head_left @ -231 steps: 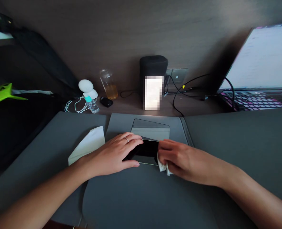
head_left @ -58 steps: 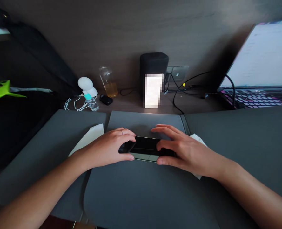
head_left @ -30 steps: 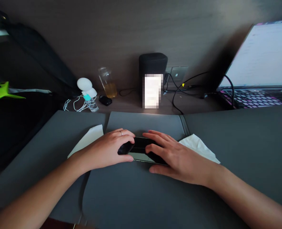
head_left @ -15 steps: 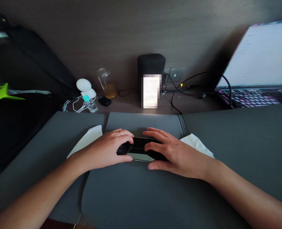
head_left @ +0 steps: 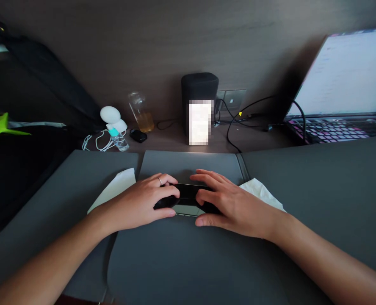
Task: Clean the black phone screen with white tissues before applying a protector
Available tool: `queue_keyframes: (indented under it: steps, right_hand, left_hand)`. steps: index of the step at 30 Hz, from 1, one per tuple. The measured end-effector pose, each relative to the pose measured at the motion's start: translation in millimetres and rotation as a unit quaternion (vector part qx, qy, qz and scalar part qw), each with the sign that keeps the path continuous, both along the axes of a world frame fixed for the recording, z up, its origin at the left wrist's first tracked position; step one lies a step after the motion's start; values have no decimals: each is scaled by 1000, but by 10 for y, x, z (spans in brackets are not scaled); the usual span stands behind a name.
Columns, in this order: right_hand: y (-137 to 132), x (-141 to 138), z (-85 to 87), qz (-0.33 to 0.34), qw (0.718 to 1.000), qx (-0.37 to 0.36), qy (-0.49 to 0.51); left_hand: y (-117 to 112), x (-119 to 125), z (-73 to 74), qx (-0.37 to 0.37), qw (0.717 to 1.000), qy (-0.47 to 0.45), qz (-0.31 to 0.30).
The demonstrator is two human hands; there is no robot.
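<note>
A dark, glossy smartphone (head_left: 188, 195) lies sideways on the grey mat (head_left: 188, 262), with a pale reflection along its near side. Round its left end curls my left hand (head_left: 143, 197), thumb at the near edge and fingers over the top; a ring shows on one finger. My right hand (head_left: 228, 201) grips the other end, its thumb at the near edge and its index finger bent onto the glass. Both ends of the phone are partly hidden under my hands. White paper (head_left: 114, 189) shows behind my left wrist, and a crumpled tissue (head_left: 261, 192) behind my right.
Along the back stand a black speaker-like box (head_left: 200, 87) with a blurred bright front, a bottle of amber liquid (head_left: 145, 122), a small clear bottle (head_left: 120, 141), a white round device (head_left: 110, 114) and a black fob (head_left: 138, 135). Cables (head_left: 229, 127) run toward a laptop (head_left: 330, 129) at right.
My left index finger has shifted slightly right over the phone. My right index finger has bent and drawn back a little. The phone stays in place between my hands.
</note>
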State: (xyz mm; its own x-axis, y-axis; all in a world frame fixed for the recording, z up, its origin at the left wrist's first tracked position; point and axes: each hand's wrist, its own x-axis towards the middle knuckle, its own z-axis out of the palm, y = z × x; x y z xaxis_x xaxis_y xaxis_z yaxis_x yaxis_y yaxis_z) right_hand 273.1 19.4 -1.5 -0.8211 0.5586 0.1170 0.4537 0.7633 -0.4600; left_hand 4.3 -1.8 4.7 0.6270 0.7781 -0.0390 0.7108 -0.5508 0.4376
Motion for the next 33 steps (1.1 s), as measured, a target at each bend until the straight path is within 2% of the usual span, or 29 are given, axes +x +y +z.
queue_keyframes:
  steps: [12, 18, 22, 24, 26, 28, 30, 33]
  right_hand:
    - [-9, 11, 36, -3, 1000, -11, -10]
    - [-6, 22, 29, -7, 1000, 8, -6]
    - [59, 249, 170, -35, 998, 54, -27]
    - [98, 426, 286, -81, 993, 53, -61]
    - [124, 583, 375, -134, 984, 12, -117]
    - [131, 685, 397, -188, 966, -53, -172]
    - [122, 731, 345, -198, 955, -102, -193]
    - [103, 744, 224, -182, 957, -141, -174]
  left_hand:
    - [1, 3, -7, -1, 1000, 0, -8]
    - [5, -5, -14, 2, 1000, -8, -7]
    - [1, -7, -6, -4, 1000, -11, 4]
    - [-3, -8, 5, -6, 1000, -10, 3]
    - [-4, -10, 16, -7, 1000, -9, 1]
    - [-4, -12, 24, -6, 1000, -9, 1]
    - [-2, -14, 29, -7, 1000, -7, 3]
    - [-2, -15, 33, -9, 1000, -1, 8]
